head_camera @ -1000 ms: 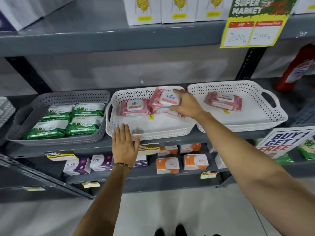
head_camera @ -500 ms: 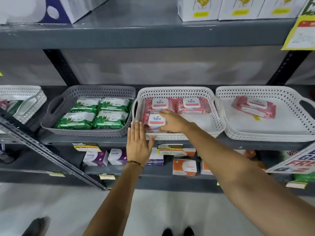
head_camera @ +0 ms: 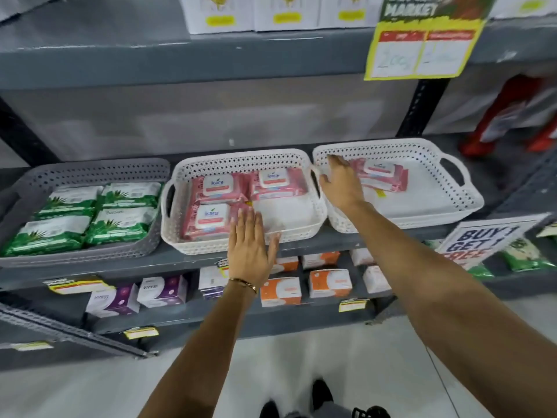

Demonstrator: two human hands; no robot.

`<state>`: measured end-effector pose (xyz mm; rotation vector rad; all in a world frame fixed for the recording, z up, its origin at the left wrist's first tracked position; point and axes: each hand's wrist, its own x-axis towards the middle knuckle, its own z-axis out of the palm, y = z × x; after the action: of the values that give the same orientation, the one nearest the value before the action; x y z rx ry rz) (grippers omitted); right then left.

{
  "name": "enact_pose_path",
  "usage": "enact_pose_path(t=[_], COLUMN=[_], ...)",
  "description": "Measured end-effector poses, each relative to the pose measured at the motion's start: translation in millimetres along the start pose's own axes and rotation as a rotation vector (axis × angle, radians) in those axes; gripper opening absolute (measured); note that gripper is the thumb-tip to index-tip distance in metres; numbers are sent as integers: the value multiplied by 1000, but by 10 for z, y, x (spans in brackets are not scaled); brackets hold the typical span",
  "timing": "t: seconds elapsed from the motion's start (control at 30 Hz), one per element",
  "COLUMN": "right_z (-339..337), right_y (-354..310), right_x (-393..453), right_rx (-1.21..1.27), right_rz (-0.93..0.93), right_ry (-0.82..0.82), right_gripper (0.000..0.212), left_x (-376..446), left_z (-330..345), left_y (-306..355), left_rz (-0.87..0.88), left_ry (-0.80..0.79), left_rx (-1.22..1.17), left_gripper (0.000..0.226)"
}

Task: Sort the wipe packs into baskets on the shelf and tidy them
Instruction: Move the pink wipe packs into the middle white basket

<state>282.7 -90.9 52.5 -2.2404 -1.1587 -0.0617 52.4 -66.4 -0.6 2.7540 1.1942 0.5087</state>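
Three pink wipe packs (head_camera: 211,218) lie in the middle white basket (head_camera: 289,233) on the shelf. Its front right corner is bare. One more pink pack (head_camera: 381,175) rests in the right white basket (head_camera: 452,203). Several green wipe packs (head_camera: 90,215) fill the grey basket (head_camera: 90,173) on the left. My left hand (head_camera: 248,245) lies flat and open against the front rim of the middle basket. My right hand (head_camera: 340,182) hovers open over the left side of the right basket, just left of the lone pink pack, holding nothing.
A yellow price sign (head_camera: 422,40) hangs from the upper shelf. A "Buy 1 Get 1 Free" card (head_camera: 485,239) leans at the right shelf edge. Purple and orange boxes (head_camera: 280,289) stand on the lower shelf. A red container (head_camera: 512,116) stands far right.
My right hand let go of the third pink pack at the front left of the middle basket and moved right, over the right basket. The view swung right.
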Motion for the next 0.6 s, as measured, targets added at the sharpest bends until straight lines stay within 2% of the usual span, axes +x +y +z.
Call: enact_pose_path(t=[0.1, 0.17, 0.27, 0.4, 0.6], right_z=[-157, -218, -254, -233, -238], right_y=[467, 735, 1068, 1337, 1575], right_x=[79, 130, 199, 311, 538], right_rx=[-110, -173, -257, -340, -306], right_rz=[108, 169, 196, 130, 156], right_ry=[-23, -59, -113, -162, -343], right_gripper=[33, 34, 45, 58, 89], left_x=[103, 172, 244, 272, 286], left_z=[86, 164, 244, 279, 292], left_y=[296, 448, 630, 675, 693], left_rz=[20, 15, -23, -63, -86], left_ry=[-20, -24, -14, 33, 41], left_rx=[15, 12, 30, 36, 44], left_gripper=[79, 81, 80, 75, 71])
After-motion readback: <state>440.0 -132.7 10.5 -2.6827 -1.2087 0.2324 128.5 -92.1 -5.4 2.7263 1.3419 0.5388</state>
